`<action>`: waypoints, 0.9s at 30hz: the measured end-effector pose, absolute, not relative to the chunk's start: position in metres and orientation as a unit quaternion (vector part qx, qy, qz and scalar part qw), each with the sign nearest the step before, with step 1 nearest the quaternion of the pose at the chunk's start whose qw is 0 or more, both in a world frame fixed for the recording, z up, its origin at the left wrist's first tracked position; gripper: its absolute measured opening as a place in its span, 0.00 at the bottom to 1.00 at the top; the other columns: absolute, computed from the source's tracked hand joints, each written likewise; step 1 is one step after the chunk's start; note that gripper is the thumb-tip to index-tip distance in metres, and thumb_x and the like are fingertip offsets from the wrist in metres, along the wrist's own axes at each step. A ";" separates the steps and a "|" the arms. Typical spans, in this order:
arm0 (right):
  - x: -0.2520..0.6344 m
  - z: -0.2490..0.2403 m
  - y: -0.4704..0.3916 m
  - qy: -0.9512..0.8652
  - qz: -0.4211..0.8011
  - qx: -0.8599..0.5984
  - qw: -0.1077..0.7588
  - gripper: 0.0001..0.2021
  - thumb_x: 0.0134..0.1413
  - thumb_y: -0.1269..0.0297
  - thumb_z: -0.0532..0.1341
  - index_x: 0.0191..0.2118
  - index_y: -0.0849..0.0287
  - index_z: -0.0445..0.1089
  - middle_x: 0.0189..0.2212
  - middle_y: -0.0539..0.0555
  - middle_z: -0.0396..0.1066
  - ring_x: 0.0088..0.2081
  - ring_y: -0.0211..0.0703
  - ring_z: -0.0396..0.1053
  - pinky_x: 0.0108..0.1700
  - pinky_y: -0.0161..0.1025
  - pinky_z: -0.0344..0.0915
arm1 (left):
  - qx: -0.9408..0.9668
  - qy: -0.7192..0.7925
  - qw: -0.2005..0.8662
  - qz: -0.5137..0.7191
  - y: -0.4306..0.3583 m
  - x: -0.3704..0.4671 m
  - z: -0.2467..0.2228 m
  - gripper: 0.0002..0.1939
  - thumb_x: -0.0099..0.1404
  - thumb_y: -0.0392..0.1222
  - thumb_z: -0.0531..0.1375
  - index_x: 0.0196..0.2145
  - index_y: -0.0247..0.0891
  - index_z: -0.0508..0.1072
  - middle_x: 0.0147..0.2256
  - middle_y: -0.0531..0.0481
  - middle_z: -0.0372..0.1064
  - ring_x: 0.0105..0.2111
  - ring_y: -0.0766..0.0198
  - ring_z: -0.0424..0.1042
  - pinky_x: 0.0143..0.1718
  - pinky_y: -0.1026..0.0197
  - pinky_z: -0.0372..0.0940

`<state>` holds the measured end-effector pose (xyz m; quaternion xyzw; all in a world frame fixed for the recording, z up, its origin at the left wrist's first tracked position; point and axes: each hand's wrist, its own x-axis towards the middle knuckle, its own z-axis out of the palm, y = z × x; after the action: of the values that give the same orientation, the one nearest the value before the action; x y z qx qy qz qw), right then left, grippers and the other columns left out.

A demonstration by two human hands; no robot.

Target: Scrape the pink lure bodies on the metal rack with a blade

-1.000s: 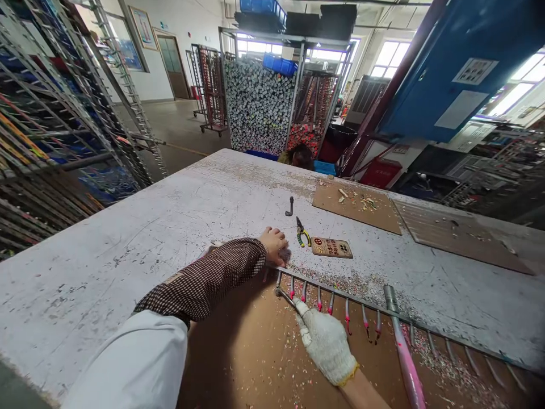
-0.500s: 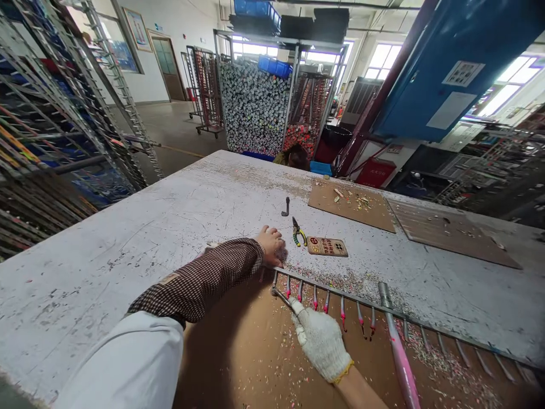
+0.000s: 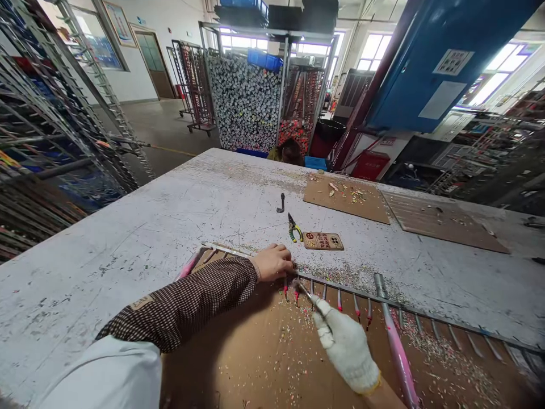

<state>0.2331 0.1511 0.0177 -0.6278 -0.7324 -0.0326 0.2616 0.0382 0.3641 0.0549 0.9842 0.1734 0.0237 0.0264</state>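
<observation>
My bare left hand (image 3: pixel 275 262), in a checked sleeve, is closed at the long metal bar of a rack (image 3: pixel 327 283); its fingertips are partly hidden there. A row of short metal pegs (image 3: pixel 339 298) with pink-coated ends hangs from the bar. My right hand (image 3: pixel 347 346), in a white knit glove, is closed around a thin metal rod tool (image 3: pixel 305 290). The tool's thick, blurred end is at a peg just below my left fingers. Beneath the rack lies a brown board (image 3: pixel 255 352) scattered with pink and pale flakes.
Beyond the rack are pliers (image 3: pixel 294 228), a printed card (image 3: pixel 323 241) and a small L-shaped metal tool (image 3: pixel 281 203). Two brown boards (image 3: pixel 347 199) with scraps lie farther back. A person's head (image 3: pixel 290 151) shows behind the table. Tall racks (image 3: pixel 63 113) stand at left.
Both hands have moved rightward along the bar, the tool now at a peg farther along. My left fingers have gone from spread to curled. The view has shifted, showing the rack's left end.
</observation>
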 end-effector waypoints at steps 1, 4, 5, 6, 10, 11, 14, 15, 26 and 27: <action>0.237 0.018 0.149 -0.717 -0.025 -0.640 0.276 0.19 0.68 0.64 0.49 0.58 0.55 0.69 0.31 0.52 0.78 0.27 0.39 0.72 0.37 0.35 0.66 | 0.985 0.171 0.031 0.021 0.360 0.039 0.051 0.08 0.64 0.45 0.63 0.42 0.47 0.77 0.47 0.47 0.70 0.49 0.54 0.63 0.47 0.53 0.55; 0.240 0.017 0.146 -0.699 0.000 -0.652 0.294 0.19 0.69 0.62 0.50 0.59 0.56 0.69 0.34 0.53 0.80 0.29 0.40 0.75 0.43 0.37 0.70 | 0.982 0.181 0.046 0.011 0.354 0.040 0.042 0.08 0.64 0.42 0.62 0.42 0.49 0.77 0.46 0.48 0.70 0.49 0.54 0.64 0.47 0.53 0.55; 0.240 0.015 0.145 -0.698 0.008 -0.652 0.297 0.19 0.69 0.62 0.50 0.59 0.56 0.69 0.34 0.53 0.80 0.29 0.40 0.75 0.44 0.38 0.70 | 0.982 0.183 0.047 0.009 0.354 0.039 0.040 0.09 0.64 0.41 0.62 0.42 0.49 0.77 0.46 0.48 0.70 0.49 0.54 0.64 0.47 0.52 0.55; 0.239 0.013 0.143 -0.698 0.015 -0.651 0.298 0.19 0.69 0.62 0.50 0.59 0.56 0.69 0.34 0.53 0.80 0.30 0.41 0.76 0.45 0.38 0.70 | 0.982 0.181 0.046 0.007 0.354 0.038 0.039 0.09 0.63 0.40 0.62 0.42 0.50 0.77 0.46 0.48 0.70 0.49 0.54 0.63 0.47 0.52 0.55; 0.240 0.004 0.137 -0.685 0.031 -0.660 0.307 0.19 0.68 0.61 0.51 0.59 0.54 0.69 0.38 0.54 0.80 0.35 0.42 0.78 0.44 0.36 0.72 | 0.984 0.173 0.032 0.018 0.356 0.036 0.036 0.11 0.62 0.39 0.63 0.42 0.50 0.77 0.47 0.48 0.69 0.50 0.53 0.63 0.49 0.52 0.54; 0.242 0.002 0.135 -0.679 0.037 -0.663 0.312 0.19 0.68 0.61 0.51 0.59 0.54 0.69 0.40 0.54 0.80 0.37 0.42 0.78 0.44 0.36 0.72 | 0.984 0.175 0.031 0.022 0.356 0.035 0.035 0.10 0.62 0.40 0.63 0.42 0.49 0.77 0.48 0.48 0.69 0.50 0.53 0.63 0.49 0.52 0.54; 0.249 0.002 0.128 -0.657 0.057 -0.679 0.323 0.19 0.68 0.59 0.51 0.59 0.53 0.68 0.46 0.54 0.79 0.43 0.44 0.78 0.46 0.36 0.72 | 0.981 0.188 0.036 0.031 0.353 0.036 0.032 0.09 0.62 0.45 0.65 0.41 0.48 0.77 0.48 0.47 0.69 0.50 0.53 0.63 0.49 0.52 0.54; 0.251 0.003 0.126 -0.646 0.059 -0.690 0.322 0.19 0.68 0.57 0.51 0.59 0.53 0.68 0.46 0.54 0.78 0.44 0.45 0.78 0.46 0.37 0.73 | 0.979 0.195 0.041 0.034 0.351 0.037 0.030 0.09 0.62 0.46 0.66 0.41 0.47 0.76 0.48 0.47 0.69 0.50 0.53 0.63 0.50 0.52 0.54; 0.255 0.013 0.140 -0.608 0.023 -0.735 0.300 0.19 0.68 0.55 0.51 0.56 0.53 0.71 0.44 0.54 0.79 0.41 0.46 0.79 0.42 0.37 0.74 | 0.940 0.313 0.087 0.108 0.325 0.045 0.008 0.10 0.70 0.49 0.58 0.41 0.41 0.72 0.44 0.47 0.71 0.46 0.58 0.68 0.49 0.54 0.57; 0.254 0.012 0.144 -0.616 0.014 -0.729 0.298 0.19 0.68 0.55 0.51 0.56 0.54 0.71 0.44 0.54 0.79 0.41 0.46 0.79 0.42 0.37 0.73 | 0.939 0.316 0.079 0.108 0.324 0.046 0.008 0.10 0.70 0.48 0.58 0.40 0.40 0.72 0.43 0.47 0.72 0.45 0.58 0.69 0.49 0.53 0.57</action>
<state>0.2538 0.1436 0.0125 -0.7292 -0.6160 0.0136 0.2976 0.0462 0.3236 0.0079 0.9393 0.3161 0.1080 0.0786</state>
